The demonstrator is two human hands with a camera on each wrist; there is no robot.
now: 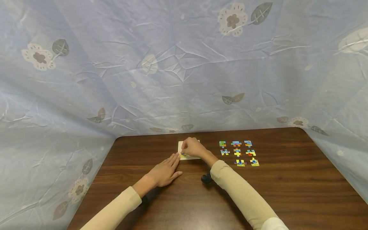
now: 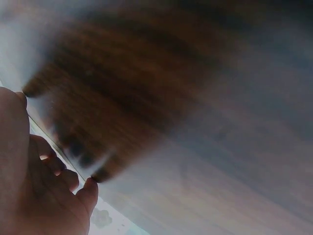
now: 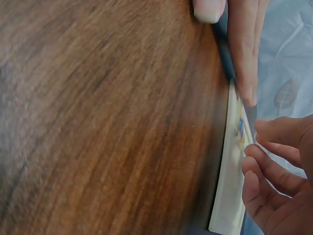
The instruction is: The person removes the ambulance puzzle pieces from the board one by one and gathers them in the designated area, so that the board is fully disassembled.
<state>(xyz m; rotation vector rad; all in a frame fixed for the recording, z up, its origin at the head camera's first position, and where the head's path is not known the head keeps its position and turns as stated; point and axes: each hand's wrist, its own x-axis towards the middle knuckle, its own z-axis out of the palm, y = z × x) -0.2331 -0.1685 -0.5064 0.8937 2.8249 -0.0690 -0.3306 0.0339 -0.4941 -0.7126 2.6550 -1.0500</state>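
A small white puzzle tray (image 1: 180,147) lies near the table's far edge, with a yellow and blue puzzle piece (image 1: 183,155) in its near left corner. My right hand (image 1: 193,147) reaches over the tray, bent fingertips close above that piece. In the right wrist view the fingers (image 3: 254,188) curve towards the tray (image 3: 227,200), and the piece (image 3: 240,129) shows right by the fingertips; whether they pinch it I cannot tell. My left hand (image 1: 164,171) lies flat with extended fingers, its fingertips at the tray's left near corner. The left wrist view shows its underside and blurred reflections.
To the right of the tray, several loose puzzle pieces (image 1: 237,152) lie spaced out in three rows on the brown wooden table (image 1: 287,179). A pale floral curtain (image 1: 184,95) stands behind the table and along its sides. Dark wrist-camera mounts (image 1: 206,179) sit under the forearms.
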